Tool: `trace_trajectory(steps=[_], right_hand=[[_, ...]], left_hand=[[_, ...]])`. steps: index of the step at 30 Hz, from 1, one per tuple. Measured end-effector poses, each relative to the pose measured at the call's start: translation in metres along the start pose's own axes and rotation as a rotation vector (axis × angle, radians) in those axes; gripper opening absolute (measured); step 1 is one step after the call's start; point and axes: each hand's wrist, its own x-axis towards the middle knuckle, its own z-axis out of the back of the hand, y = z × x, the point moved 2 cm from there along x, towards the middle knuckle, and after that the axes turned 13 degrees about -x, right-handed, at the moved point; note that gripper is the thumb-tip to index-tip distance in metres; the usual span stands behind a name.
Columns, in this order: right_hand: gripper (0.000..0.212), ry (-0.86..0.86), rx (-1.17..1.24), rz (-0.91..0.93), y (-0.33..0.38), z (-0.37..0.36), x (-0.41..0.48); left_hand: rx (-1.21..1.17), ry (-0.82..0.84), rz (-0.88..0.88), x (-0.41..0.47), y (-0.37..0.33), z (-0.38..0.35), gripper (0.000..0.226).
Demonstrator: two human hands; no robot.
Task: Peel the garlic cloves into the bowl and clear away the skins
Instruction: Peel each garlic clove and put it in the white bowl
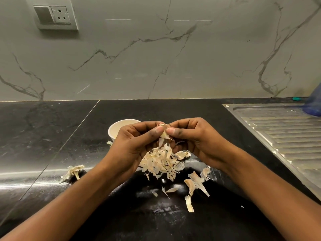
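Note:
My left hand (137, 141) and my right hand (192, 138) meet above the black counter and pinch one garlic clove (164, 134) between thumbs and fingers. A strip of skin hangs down from the clove. Right below it lies a pile of garlic skins (161, 164). The white bowl (118, 129) stands behind my left hand, which hides most of it; its inside is out of sight.
More skin scraps lie loose on the counter: a bunch (73, 172) at the left, long pieces (194, 186) at the right of the pile. A steel sink drainboard (281, 134) fills the right side. A blue object (314, 103) stands at its far corner. A marble wall rises behind.

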Motion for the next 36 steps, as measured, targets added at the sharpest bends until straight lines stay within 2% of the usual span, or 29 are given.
trace_trajectory(steps=[5, 12, 17, 22, 28, 33, 36], right_hand=[[0.023, 0.006, 0.128, -0.009, 0.000, -0.003, -0.001], [0.018, -0.141, -0.107, 0.073, 0.001, 0.004, -0.001], [0.012, -0.153, -0.144, 0.067, 0.002, 0.005, -0.001], [0.024, -0.159, -0.226, 0.084, 0.003, 0.003, -0.002], [0.020, -0.216, -0.329, 0.130, 0.000, 0.002, -0.001], [0.013, -0.249, -0.528, 0.228, -0.002, 0.004, -0.001], [0.011, -0.205, -0.452, 0.232, 0.000, 0.004, -0.003]], left_hand=[[-0.103, 0.003, 0.034, -0.001, 0.000, -0.003, 0.021], [0.206, -0.075, -0.109, 0.002, 0.000, 0.007, 0.034], [0.137, -0.059, -0.041, 0.001, 0.001, 0.006, 0.030], [0.083, -0.058, -0.003, 0.000, 0.000, 0.003, 0.037], [0.144, -0.116, -0.004, 0.002, 0.003, 0.009, 0.026], [0.330, -0.083, -0.111, -0.001, 0.004, 0.005, 0.029], [0.302, -0.034, -0.105, -0.001, 0.002, 0.004, 0.029]])
